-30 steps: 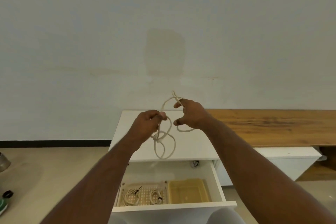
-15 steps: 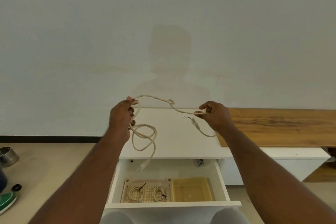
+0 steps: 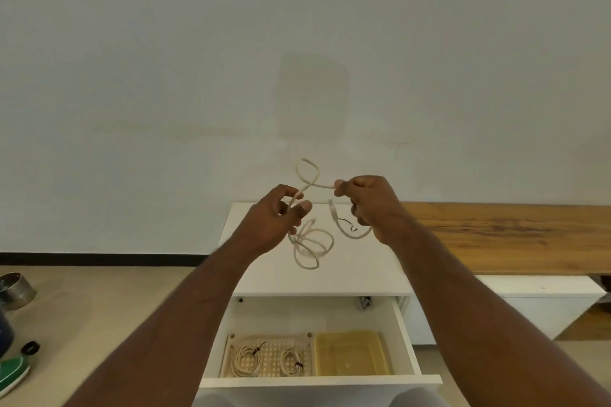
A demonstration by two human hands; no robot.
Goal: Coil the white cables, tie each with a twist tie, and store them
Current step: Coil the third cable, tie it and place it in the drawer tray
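Here, both hands hold one white cable (image 3: pixel 309 243) in the air above the white worktop (image 3: pixel 330 271). The left hand (image 3: pixel 276 223) pinches a strand between thumb and fingers, with loose coils hanging below its grip. The right hand (image 3: pixel 370 205) curls around the other end, a dark twist tie (image 3: pixel 348 225) showing beside it (whether it lies on the worktop I cannot tell). In the open drawer (image 3: pixel 317 380) nearby, two tied coils (image 3: pixel 246 362) lie in a perforated tray (image 3: pixel 267 340), left of a yellow bin (image 3: pixel 352 355).
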